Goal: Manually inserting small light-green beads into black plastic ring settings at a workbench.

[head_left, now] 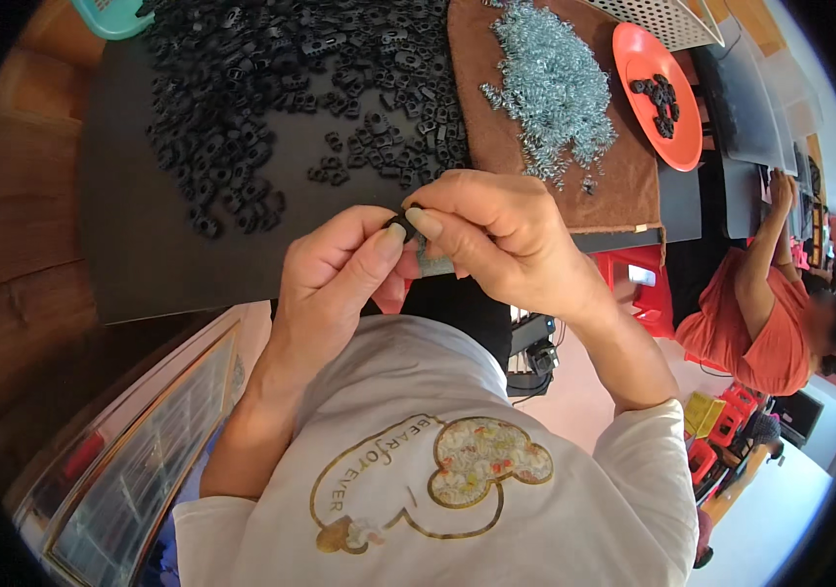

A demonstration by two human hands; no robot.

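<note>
My left hand (335,264) and my right hand (511,240) meet at the near edge of the table, thumbs and fingertips pinched together. Between them is a small black plastic piece (400,229), mostly covered by the fingers. Just beyond my hands lies a wide heap of small black plastic pieces with slots (232,127) on the dark tabletop (183,269). A pile of small silvery metal springs (550,88) rests on a brown cloth (623,196), beyond my right hand.
An orange plate (687,137) with several black pieces stands right of the cloth. A turquoise container (110,18) is at the far left, a cream perforated basket (657,20) at the far right. Red stools (633,279) stand below the table; another person (760,318) sits at the right.
</note>
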